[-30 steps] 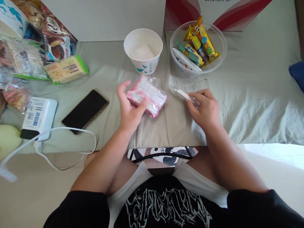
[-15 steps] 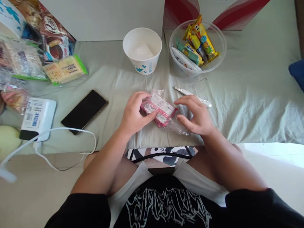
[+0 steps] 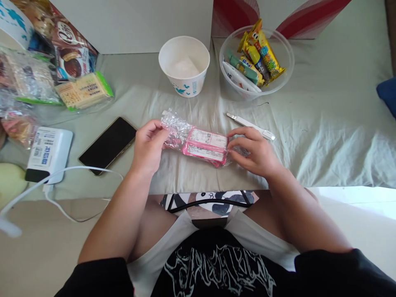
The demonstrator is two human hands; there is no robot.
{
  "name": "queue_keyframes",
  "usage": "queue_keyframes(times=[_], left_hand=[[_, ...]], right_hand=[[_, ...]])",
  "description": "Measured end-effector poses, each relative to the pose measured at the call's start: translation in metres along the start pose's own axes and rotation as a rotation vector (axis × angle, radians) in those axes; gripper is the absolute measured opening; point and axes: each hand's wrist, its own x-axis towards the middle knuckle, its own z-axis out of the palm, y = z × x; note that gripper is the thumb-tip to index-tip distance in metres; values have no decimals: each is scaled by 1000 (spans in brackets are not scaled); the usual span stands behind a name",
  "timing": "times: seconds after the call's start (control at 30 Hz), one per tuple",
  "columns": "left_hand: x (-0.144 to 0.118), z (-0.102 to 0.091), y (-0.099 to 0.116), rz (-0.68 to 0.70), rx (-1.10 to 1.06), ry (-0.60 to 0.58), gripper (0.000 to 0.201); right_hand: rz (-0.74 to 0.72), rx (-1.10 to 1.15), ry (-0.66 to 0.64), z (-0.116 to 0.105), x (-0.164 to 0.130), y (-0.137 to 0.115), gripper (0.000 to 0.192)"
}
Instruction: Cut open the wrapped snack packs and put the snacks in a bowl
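A pink-and-white packet with printed labels lies on the cloth in front of me. Crinkled clear plastic wrap stretches out from its left end. My left hand is closed, pinching that wrap between thumb and fingers. At the packet's right edge, the curled fingertips of my right hand grip its end, where some loose plastic shows beneath them. Just beyond the right hand lies a slim utility knife with a white handle.
Behind stand a white paper tub and a clear plastic bowl of wrapped snacks. Leftward are a black phone, a white power bank with a cable, and several bagged snacks. A large white box borders the back.
My left hand has moved left, drawing the plastic wrap out from the packet. The packet now lies straighter and nearer the right hand, whose fingers have closed on its right edge.
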Motion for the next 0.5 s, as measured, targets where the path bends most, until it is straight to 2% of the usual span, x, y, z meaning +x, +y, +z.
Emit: queue_keyframes(times=[0.17,0.27,0.4,0.5], left_hand=[[0,-15,-4,-98,17,0,29],[-1,-21,-5,-65,110,-32,42],[-7,-27,-3,54,251,-92,61],[-11,-28,1,98,302,-126,47]], right_hand=[[62,161,120,-5,2,-2,10],[113,192,166,-4,3,-4,11],[248,43,255,-6,13,4,13],[304,-150,371,-9,25,9,18]])
